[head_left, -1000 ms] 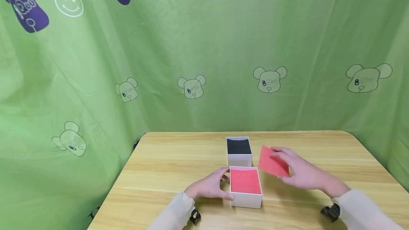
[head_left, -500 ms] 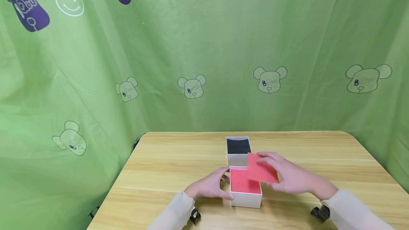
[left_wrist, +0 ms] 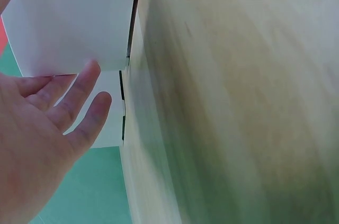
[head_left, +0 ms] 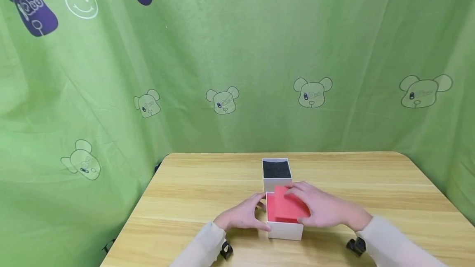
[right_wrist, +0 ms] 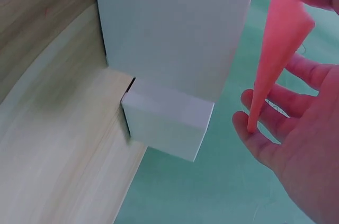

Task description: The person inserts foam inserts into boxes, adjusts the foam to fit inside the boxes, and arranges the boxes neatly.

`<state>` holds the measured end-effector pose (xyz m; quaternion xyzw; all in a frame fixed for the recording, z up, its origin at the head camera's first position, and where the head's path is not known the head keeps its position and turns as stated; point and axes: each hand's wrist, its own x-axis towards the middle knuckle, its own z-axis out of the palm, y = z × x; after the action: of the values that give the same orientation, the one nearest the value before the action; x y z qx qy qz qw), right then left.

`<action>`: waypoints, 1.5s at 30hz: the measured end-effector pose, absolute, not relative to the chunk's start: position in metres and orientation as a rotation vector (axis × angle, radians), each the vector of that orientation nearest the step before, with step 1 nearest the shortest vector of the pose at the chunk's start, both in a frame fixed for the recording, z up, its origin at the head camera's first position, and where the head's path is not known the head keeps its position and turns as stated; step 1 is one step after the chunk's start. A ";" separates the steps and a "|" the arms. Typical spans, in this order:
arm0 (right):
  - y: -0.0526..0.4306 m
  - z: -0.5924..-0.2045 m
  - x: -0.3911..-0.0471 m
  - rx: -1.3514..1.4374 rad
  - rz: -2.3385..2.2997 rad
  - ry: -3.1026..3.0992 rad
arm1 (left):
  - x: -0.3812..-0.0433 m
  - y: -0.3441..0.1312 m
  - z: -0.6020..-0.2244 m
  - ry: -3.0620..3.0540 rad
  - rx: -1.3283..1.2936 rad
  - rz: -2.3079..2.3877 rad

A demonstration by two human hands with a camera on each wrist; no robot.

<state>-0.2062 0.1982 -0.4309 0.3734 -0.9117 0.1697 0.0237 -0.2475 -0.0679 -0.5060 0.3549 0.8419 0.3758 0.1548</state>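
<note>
A white open-topped box (head_left: pixel 285 231) with red material (head_left: pixel 271 206) inside stands near the table's front. My left hand (head_left: pixel 242 215) holds it at its left side, thumb at the near corner and fingers round the far one. In the left wrist view, two of the fingers (left_wrist: pixel 90 121) extend free of the box wall. My right hand (head_left: pixel 328 208) pinches a thin red square sheet (right_wrist: pixel 278 49) by its edges, thumb on one side and fingers on the other. In the head view the sheet is above the box's opening and covers much of the red inside.
Just behind stands a second white box (head_left: pixel 269 185), with black material (head_left: pixel 276 170) inside. Both are on a wooden table (head_left: pixel 193 184). A green curtain (head_left: pixel 259 127) hangs behind the table's far edge.
My right hand has carried the red sheet leftward, from beside the box to over its opening. The left hand and both boxes have stayed in place.
</note>
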 end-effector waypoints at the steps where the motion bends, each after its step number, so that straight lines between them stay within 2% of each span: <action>1: 0.196 -0.431 -0.207 1.162 0.530 -2.822 | -0.248 -0.068 -0.506 2.413 1.019 1.078; 13: 0.186 -0.440 -0.210 1.236 0.439 -2.772 | -0.250 -0.068 -0.507 2.399 1.067 1.096; 45: 0.180 -0.460 -0.213 1.160 0.574 -2.826 | -0.247 -0.069 -0.507 2.387 1.047 1.105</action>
<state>-0.2125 0.1805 -0.4598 0.3732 -0.9090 0.1848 0.0168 -0.2466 -0.0690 -0.5070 0.3652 0.8331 0.3856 0.1547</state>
